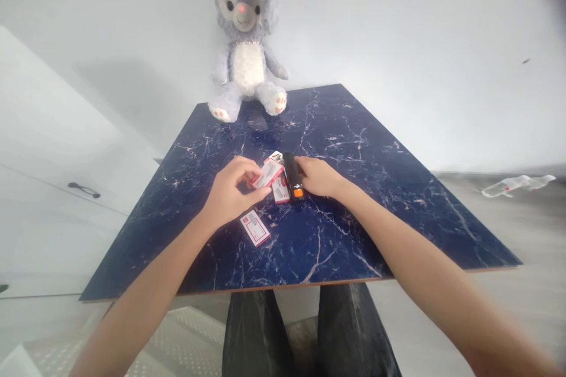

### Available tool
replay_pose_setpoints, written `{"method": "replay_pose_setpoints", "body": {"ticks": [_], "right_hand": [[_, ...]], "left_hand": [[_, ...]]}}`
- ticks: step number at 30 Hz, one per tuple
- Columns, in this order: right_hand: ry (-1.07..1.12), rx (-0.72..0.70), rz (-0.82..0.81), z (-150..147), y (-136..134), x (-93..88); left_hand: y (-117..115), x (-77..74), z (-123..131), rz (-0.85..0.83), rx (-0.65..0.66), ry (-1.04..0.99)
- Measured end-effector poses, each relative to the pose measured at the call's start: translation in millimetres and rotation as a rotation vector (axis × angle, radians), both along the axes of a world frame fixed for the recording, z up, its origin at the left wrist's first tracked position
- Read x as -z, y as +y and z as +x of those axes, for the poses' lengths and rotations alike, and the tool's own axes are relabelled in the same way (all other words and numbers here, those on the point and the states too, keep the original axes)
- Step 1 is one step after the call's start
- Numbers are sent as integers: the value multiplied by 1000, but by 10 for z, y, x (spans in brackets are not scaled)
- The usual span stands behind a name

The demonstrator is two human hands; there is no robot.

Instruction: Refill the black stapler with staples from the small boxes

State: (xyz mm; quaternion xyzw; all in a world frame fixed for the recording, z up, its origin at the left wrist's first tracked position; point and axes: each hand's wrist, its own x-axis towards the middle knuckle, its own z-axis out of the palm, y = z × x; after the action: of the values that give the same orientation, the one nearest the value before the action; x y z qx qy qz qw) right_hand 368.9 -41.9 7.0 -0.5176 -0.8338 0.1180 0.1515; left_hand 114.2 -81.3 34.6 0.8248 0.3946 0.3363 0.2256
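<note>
My left hand (230,193) pinches a red-and-white card box (267,174) between thumb and fingers, just above the tabletop. My right hand (319,177) presses against the side of a black stapler (293,177) with an orange end, which lies lengthwise on the table. A second red-and-white box (280,190) lies against the stapler's left side. Part of another white item (275,157) pokes out near the stapler's far end. A separate white card box with red markings (255,227) lies flat below my left hand.
Everything lies on a dark blue marble-patterned board (354,230) with white veins. A grey plush rabbit (244,41) sits at its far edge. A white cabinet with a dark handle (84,190) stands to the left, and a crumpled clear plastic item (517,185) lies on the floor to the right.
</note>
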Motion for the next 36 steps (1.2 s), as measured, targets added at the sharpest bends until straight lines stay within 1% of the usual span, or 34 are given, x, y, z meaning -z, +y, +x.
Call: {"method": "replay_pose_setpoints", "body": {"ticks": [1, 2, 4, 5, 6, 10, 15, 18, 22, 26, 28, 31, 32, 33, 34, 35, 36], "right_hand": [[-3, 2, 0, 0, -1, -2], [-5, 4, -1, 0, -2, -4], [-9, 9, -5, 1, -3, -6], [-11, 10, -5, 2, -3, -7], [-13, 8, -4, 2, -2, -8], [-7, -10, 12, 3, 2, -8], [-6, -6, 11, 6, 3, -9], [-1, -10, 19, 10, 0, -7], [-13, -7, 22, 14, -7, -8], [-20, -3, 20, 23, -12, -3], [-15, -14, 26, 31, -10, 5], [-3, -24, 40, 41, -1, 20], [-3, -25, 43, 44, 2, 24], [-5, -24, 44, 47, 4, 27], [-11, -23, 42, 49, 5, 28], [-17, -25, 39, 50, 5, 28], [-21, -24, 36, 51, 3, 27]], "left_hand": [[-2, 17, 27, -7, -1, 35], [-14, 37, 60, -37, 38, 88], [-51, 78, 122, -127, 160, 184], [-64, 94, 141, -159, 193, 206], [-68, 106, 151, -169, 196, 210], [12, 129, 150, -83, 123, 247], [147, 167, 230, 10, 130, 320], [155, 165, 276, -25, 110, 350], [93, 153, 306, -111, 75, 388], [51, 153, 359, -126, 53, 379], [30, 100, 364, -96, 51, 380], [-111, -55, 282, 28, 54, 442], [-200, -102, 230, 64, 12, 476], [-306, -133, 169, 88, -67, 495], [-423, -143, 105, 90, -141, 518], [-541, -131, 41, 73, -184, 543], [-651, -98, -20, 33, -178, 577]]}}
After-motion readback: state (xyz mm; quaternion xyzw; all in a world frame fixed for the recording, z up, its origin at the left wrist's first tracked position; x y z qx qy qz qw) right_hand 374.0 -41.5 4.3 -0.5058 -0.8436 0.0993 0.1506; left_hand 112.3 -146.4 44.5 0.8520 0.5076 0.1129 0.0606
